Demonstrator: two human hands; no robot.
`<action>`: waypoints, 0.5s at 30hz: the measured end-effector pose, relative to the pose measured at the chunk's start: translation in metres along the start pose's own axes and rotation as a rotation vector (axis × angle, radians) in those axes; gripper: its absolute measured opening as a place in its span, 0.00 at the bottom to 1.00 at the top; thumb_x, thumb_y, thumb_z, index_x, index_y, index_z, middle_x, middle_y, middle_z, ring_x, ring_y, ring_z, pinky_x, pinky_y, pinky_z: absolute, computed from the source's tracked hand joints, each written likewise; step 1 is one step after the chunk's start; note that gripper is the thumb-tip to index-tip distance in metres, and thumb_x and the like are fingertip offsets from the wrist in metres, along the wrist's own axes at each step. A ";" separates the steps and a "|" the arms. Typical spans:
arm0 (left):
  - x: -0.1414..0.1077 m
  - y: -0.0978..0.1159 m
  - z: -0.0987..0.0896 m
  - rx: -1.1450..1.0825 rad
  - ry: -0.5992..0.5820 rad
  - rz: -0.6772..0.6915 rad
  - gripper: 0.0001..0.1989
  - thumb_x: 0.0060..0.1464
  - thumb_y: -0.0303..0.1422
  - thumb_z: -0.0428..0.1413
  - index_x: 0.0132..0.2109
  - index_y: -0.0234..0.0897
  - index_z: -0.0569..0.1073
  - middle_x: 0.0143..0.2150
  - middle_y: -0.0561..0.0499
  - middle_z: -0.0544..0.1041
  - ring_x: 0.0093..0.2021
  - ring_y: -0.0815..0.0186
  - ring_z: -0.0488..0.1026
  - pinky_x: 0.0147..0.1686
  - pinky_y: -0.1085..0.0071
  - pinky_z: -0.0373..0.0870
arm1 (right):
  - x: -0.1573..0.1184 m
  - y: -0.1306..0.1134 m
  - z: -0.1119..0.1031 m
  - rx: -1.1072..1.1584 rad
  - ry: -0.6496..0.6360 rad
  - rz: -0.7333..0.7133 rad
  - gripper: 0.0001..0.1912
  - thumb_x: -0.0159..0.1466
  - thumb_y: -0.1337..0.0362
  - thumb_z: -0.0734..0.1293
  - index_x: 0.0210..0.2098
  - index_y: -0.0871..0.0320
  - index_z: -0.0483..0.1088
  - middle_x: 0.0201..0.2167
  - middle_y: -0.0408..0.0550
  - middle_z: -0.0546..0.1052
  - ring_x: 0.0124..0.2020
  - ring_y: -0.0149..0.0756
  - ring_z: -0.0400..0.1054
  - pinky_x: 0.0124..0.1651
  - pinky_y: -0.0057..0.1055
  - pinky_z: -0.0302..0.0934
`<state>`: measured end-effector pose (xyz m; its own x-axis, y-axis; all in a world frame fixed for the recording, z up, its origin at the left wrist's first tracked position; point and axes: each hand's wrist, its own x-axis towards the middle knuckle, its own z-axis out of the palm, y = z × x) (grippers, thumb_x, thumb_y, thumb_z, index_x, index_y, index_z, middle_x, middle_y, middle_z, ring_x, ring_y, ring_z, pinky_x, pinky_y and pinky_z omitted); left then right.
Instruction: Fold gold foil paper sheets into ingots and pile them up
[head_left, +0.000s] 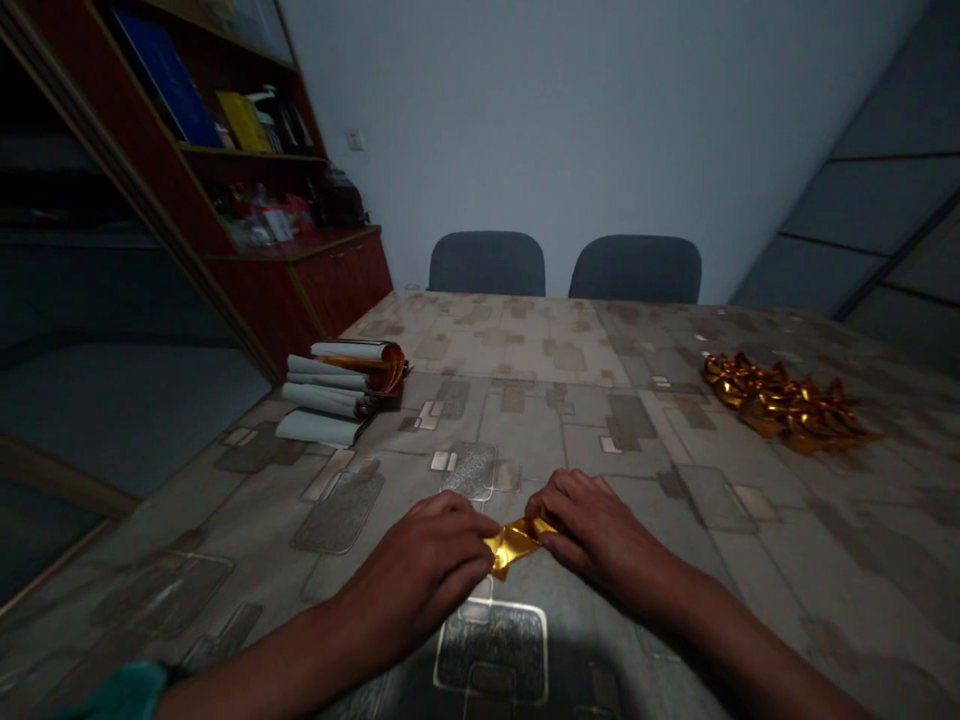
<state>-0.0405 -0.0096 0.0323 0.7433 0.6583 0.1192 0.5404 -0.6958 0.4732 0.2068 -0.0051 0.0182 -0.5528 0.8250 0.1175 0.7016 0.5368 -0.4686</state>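
Note:
A small folded piece of gold foil (517, 542) lies pinched between both hands, just above the patterned tablecloth (540, 430). My left hand (420, 570) grips its left end, and my right hand (592, 520) holds its right end with the fingers curled over it. Far to the right sits a heap of folded gold foil pieces (784, 405). At the left stands a stack of curled white-backed sheets (326, 400), with a roll of gold foil (382, 365) on top at its far end.
A dark red wooden shelf unit (300, 240) holding books and small items stands beyond the table's far left corner. Two dark grey chairs (562, 268) stand behind the far edge, against a pale wall. A teal sleeve cuff (124, 695) shows at the lower left.

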 end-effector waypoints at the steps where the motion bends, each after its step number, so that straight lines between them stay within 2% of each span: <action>1: 0.006 0.002 0.000 0.009 0.037 -0.095 0.08 0.66 0.31 0.51 0.40 0.39 0.75 0.46 0.49 0.78 0.47 0.60 0.70 0.48 0.64 0.65 | 0.000 -0.001 -0.001 0.010 0.003 0.009 0.06 0.66 0.70 0.67 0.41 0.54 0.70 0.38 0.45 0.71 0.42 0.40 0.65 0.45 0.36 0.56; 3: 0.018 0.005 0.002 0.056 0.057 -0.280 0.07 0.61 0.37 0.57 0.42 0.38 0.73 0.43 0.47 0.76 0.44 0.57 0.70 0.43 0.64 0.66 | 0.000 -0.002 -0.002 0.020 0.001 0.032 0.07 0.65 0.71 0.68 0.41 0.54 0.70 0.38 0.45 0.71 0.42 0.40 0.65 0.45 0.36 0.56; 5: 0.026 0.008 0.004 0.073 0.012 -0.361 0.09 0.58 0.37 0.59 0.42 0.37 0.72 0.42 0.48 0.74 0.42 0.57 0.70 0.40 0.65 0.65 | 0.000 -0.004 -0.003 0.025 -0.008 0.050 0.09 0.64 0.72 0.69 0.42 0.54 0.70 0.39 0.45 0.72 0.42 0.41 0.65 0.45 0.36 0.56; 8: 0.032 0.012 0.005 0.020 -0.045 -0.384 0.07 0.59 0.35 0.57 0.37 0.37 0.69 0.38 0.50 0.73 0.39 0.60 0.70 0.37 0.68 0.63 | 0.001 -0.006 -0.004 -0.002 0.001 0.051 0.12 0.63 0.72 0.69 0.45 0.53 0.72 0.39 0.46 0.72 0.43 0.42 0.65 0.45 0.37 0.56; 11: 0.032 0.014 0.008 -0.044 -0.014 -0.396 0.07 0.59 0.34 0.56 0.35 0.38 0.67 0.36 0.51 0.72 0.38 0.62 0.69 0.34 0.70 0.61 | 0.003 -0.006 -0.003 -0.042 0.037 0.007 0.10 0.64 0.71 0.69 0.44 0.52 0.73 0.42 0.47 0.72 0.46 0.43 0.64 0.46 0.38 0.54; 13: 0.030 0.013 0.013 -0.098 0.024 -0.353 0.06 0.59 0.31 0.55 0.34 0.38 0.66 0.34 0.53 0.71 0.36 0.63 0.68 0.34 0.70 0.60 | 0.005 -0.007 -0.002 -0.027 0.058 -0.032 0.09 0.64 0.71 0.69 0.42 0.53 0.74 0.44 0.47 0.73 0.47 0.42 0.64 0.48 0.38 0.54; 15: 0.028 0.012 0.019 -0.167 0.064 -0.269 0.05 0.58 0.27 0.54 0.34 0.38 0.66 0.33 0.54 0.70 0.35 0.64 0.68 0.34 0.71 0.61 | 0.006 -0.006 -0.001 0.014 0.073 -0.047 0.07 0.63 0.73 0.69 0.38 0.54 0.73 0.42 0.45 0.75 0.46 0.40 0.65 0.49 0.38 0.53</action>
<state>-0.0059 -0.0046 0.0249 0.5535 0.8325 0.0225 0.6381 -0.4413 0.6309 0.1989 -0.0031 0.0224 -0.5506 0.8098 0.2028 0.6689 0.5733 -0.4732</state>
